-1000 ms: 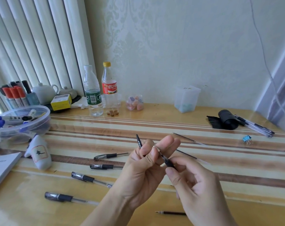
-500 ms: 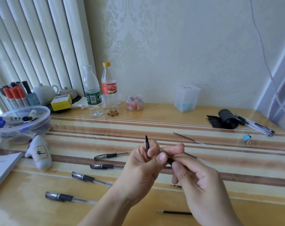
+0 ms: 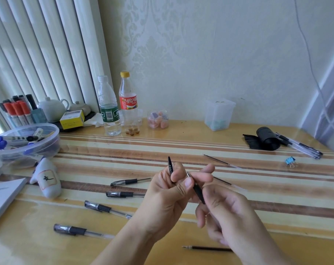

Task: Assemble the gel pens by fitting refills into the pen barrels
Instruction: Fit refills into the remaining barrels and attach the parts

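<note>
Bowl (image 3: 55, 139) — markers (image 3: 18, 138); jar (image 3: 158, 120) — erasers (image 3: 159, 120).

Red label (image 3: 128, 102) on yellow-capped bottle (image 3: 128, 104): white Chinese Coca-Cola lettering. White ceramic piece (image 3: 47, 178), lying flat: one black brush character in a framed panel. Green bottle label (image 3: 110, 113): barcode, print too small to read.

Over the last 1 s the left hand (image 3: 168, 196) drew its fingers in: index and middle, extended toward 2 o'clock at first, curled down around the pen (image 3: 197, 190). The black cap (image 3: 170, 169) in that hand shifted toward 3 o'clock and stood more upright. The right hand (image 3: 231, 217) rose from 5 o'clock, closed in on the left, then eased back slightly, exposing the pen's black grip.
</note>
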{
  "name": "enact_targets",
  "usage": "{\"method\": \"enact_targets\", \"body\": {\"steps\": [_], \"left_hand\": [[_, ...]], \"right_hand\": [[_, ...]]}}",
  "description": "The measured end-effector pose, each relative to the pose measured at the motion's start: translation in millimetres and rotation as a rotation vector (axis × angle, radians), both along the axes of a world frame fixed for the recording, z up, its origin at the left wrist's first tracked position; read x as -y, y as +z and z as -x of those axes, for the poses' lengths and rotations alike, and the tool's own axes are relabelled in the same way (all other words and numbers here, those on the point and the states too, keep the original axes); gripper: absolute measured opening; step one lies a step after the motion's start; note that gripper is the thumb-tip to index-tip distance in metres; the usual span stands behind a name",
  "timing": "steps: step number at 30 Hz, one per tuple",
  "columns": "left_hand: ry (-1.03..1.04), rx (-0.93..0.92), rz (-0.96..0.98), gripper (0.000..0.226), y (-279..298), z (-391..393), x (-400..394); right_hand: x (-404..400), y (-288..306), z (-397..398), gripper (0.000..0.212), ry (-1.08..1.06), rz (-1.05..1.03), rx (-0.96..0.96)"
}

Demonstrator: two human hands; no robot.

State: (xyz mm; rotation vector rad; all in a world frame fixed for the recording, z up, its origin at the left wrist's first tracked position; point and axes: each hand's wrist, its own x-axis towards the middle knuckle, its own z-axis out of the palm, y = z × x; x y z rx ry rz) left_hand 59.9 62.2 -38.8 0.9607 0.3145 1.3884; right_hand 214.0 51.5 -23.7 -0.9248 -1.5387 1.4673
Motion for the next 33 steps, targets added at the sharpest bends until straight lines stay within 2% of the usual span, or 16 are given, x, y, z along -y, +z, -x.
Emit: {"method": "enact_targets", "body": {"steps": [3, 7, 8, 12, 15, 17, 21, 26, 30, 33], "left_hand": [[0.0, 0.015, 0.018, 0.03, -1.4, 1.1, -0.4], [-0.013, -0.005, 0.018, 0.032, -2.3, -0.2, -0.3], [-0.012, -0.004, 0.019, 0.031, -2.4, -0.5, -0.6], [-0.005, 0.031, 0.032, 0.03, -4.2, -0.3, -2.2], [0.018, -0.008, 0.027, 0.032, -5.6, -0.4, -2.8], [0.04, 0.01, 0.046, 0.033, -5.6, -0.4, -3.5], [0.096, 0.065, 0.087, 0.035, -6.3, -4.7, -2.3], [0.103, 0.069, 0.052, 0.039, -10.0, -15.4, 0.2], [0.17, -0.005, 0.026, 0.036, -7.3, -15.3, -0.1], [0.161, -0.1, -0.01, 0.032, -4.9, -7.5, -1.3]], "right_hand": [[-1.0, -1.2, 0.9, 0.014, 0.0, 0.012, -0.007], [-2.7, -2.6, -0.9, 0.036, 0.041, 0.06, 0.016], [-2.5, -2.9, -0.2, 0.037, 0.037, 0.068, 0.012], [-3.8, -5.8, 0.1, 0.019, -0.005, 0.074, -0.001], [-3.6, -5.7, -1.0, 0.032, 0.033, 0.105, 0.018], [-1.1, -4.7, 1.3, 0.035, 0.005, 0.06, 0.05], [-0.7, -10.6, 1.5, 0.024, -0.078, -0.083, 0.12], [-2.4, -9.0, -4.7, 0.041, 0.012, 0.06, 0.081], [-5.8, -3.2, -7.7, 0.037, 0.173, 0.329, -0.059], [-7.8, -3.0, -6.0, 0.042, 0.148, 0.27, -0.064]]}}
